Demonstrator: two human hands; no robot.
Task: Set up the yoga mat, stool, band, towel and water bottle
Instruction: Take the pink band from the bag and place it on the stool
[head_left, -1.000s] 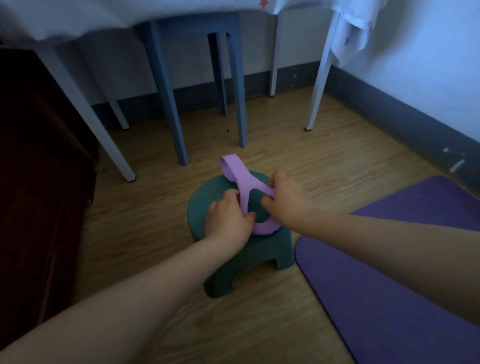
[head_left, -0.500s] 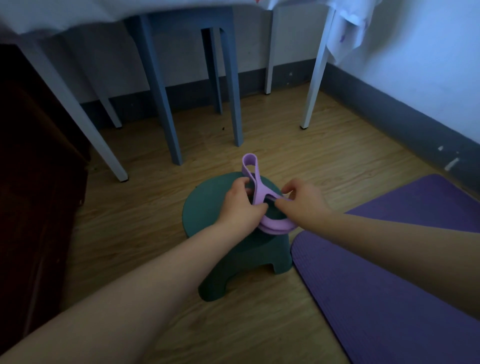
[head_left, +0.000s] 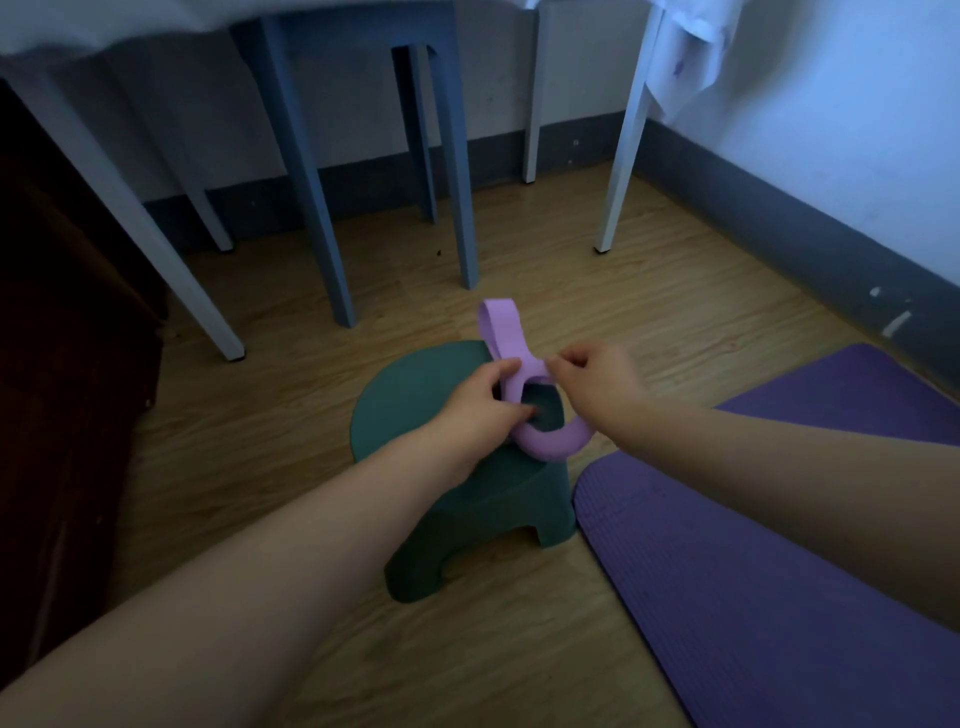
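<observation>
A low dark green stool (head_left: 410, 410) stands on the wooden floor in the middle of the view. Over its round seat, both hands hold a lilac elastic band (head_left: 506, 343). My left hand (head_left: 480, 408) pinches the band from the left and my right hand (head_left: 597, 382) pinches it from the right. One loop of the band sticks up beyond the hands; another hangs below them over the seat's near right edge. A purple yoga mat (head_left: 769, 561) lies flat on the floor, its rounded corner beside the stool's right side. No towel or water bottle is in view.
Behind the stool stand the blue legs of a tall stool (head_left: 457, 182) and the white legs of a table (head_left: 623, 156) draped with a white cloth. Dark wooden furniture (head_left: 67, 389) fills the left side. A white wall with a grey skirting board (head_left: 779, 228) runs along the right.
The hands have shifted along the band and reshaped it: the upper loop now stands narrower and more upright, and the lower loop hangs lower over the seat's edge. The view has drifted slightly.
</observation>
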